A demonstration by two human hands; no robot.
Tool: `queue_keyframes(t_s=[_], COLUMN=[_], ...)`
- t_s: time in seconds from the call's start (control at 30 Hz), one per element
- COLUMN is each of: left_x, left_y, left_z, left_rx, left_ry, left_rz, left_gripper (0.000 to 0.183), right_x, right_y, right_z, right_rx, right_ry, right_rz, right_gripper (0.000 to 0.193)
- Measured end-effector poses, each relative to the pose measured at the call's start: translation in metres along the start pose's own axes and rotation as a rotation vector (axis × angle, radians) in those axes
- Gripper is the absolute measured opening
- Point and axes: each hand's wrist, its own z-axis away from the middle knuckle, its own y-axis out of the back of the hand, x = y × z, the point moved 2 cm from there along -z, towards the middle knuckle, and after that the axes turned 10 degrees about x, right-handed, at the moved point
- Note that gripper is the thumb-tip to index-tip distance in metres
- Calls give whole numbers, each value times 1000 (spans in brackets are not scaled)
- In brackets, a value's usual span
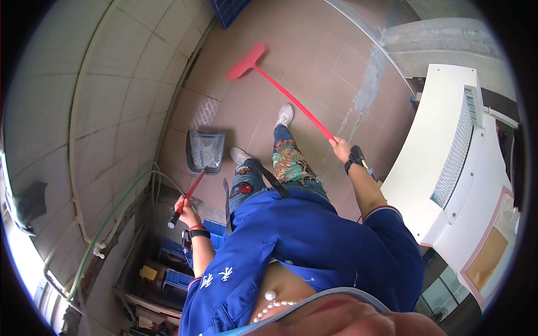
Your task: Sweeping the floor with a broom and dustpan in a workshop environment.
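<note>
My right hand is closed round the upper end of a long red broom handle. The red broom reaches away to the far left, its head over the brown tiled floor. At the left, my left hand grips the red, black-ended handle of a dustpan. The grey dustpan rests on the floor near my left shoe, with some pale bits visible in it. My right shoe stands farther forward, between the dustpan and the broom handle.
A tiled wall with pipes runs along the left, and a green hose hangs beside it. A white machine stands at the right. Blue bins sit on a shelf at the lower left; a blue crate is far off.
</note>
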Motion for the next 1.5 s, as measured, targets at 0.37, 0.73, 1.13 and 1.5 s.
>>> queue_keyframes(t_s=[0.37, 0.73, 1.13, 1.5], left_x=[58, 76, 121, 178], left_y=[-279, -516, -698, -895], left_z=[180, 241, 250, 233], left_rx=[-45, -261, -327, -512], left_ry=[-57, -129, -168, -197], left_rz=[-53, -122, -240, -277], left_gripper=[20, 20, 17, 14], right_x=[219, 350, 287, 216], right_y=[85, 211, 193, 238], right_z=[-196, 3, -358, -694], right_rx=[-100, -95, 99, -114], right_ry=[-126, -759, -278, -434], right_rz=[-246, -79, -285, -299], right_gripper=[28, 32, 31, 32])
